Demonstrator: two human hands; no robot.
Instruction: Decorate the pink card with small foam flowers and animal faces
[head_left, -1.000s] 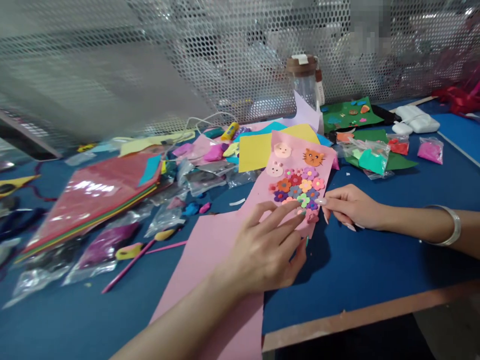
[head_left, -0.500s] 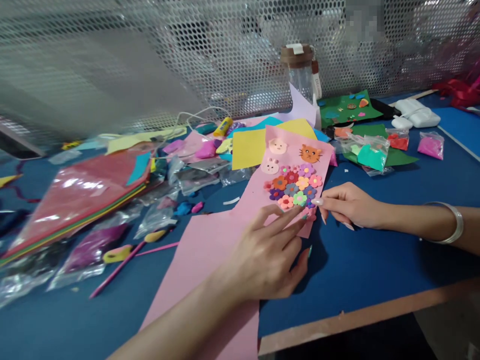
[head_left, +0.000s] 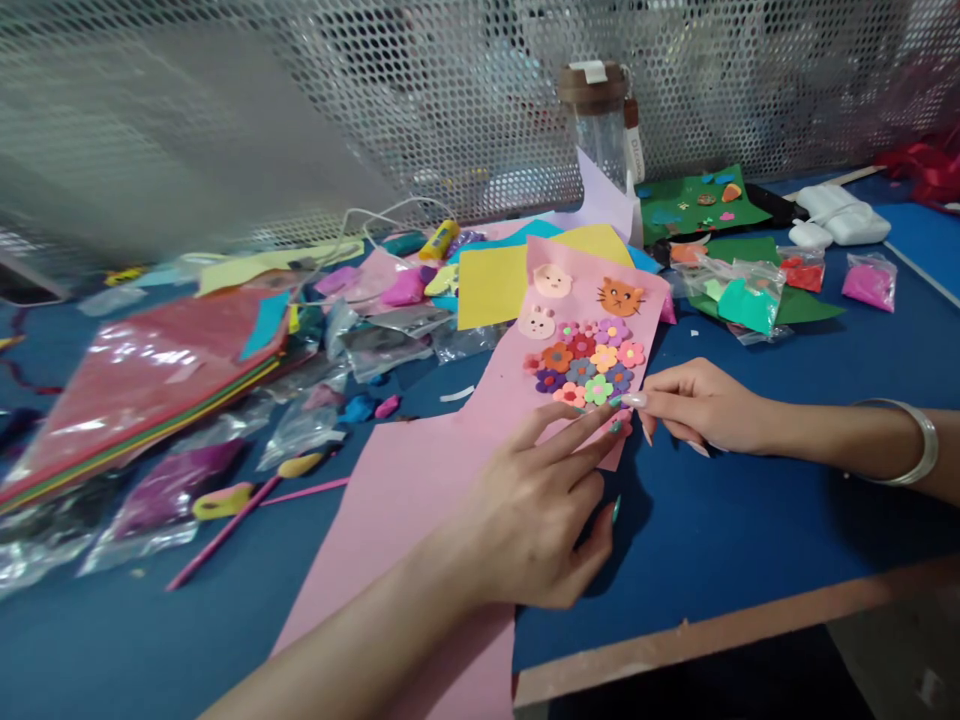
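Observation:
A pink paper sheet (head_left: 513,262) carries a cluster of colourful clay flowers (head_left: 582,371), an orange cat face (head_left: 620,297) and two pale animal faces above and beside them. My left hand (head_left: 551,500) lies over the lower part of the sheet, fingers stretched out, fingertips at the bottom flowers. From the right, my right hand (head_left: 697,405) reaches in with thumb and forefinger pinched at the lower right edge of the cluster, close to the left fingertips. Whatever it may hold is too small and covered to make out.
Bags of coloured clay (head_left: 176,490), a stack of coloured sheets (head_left: 180,350) and pink clay tools (head_left: 225,535) lie to the left. A lidded bottle (head_left: 596,125) stands at the back by a perforated metal screen (head_left: 450,100). A green decorated sheet (head_left: 694,215) is at back right.
The pinched fingertips of my right hand have shifted slightly left, to the left fingertips at the flowers' edge. My left hand stays nearly in place. The view has tilted slightly.

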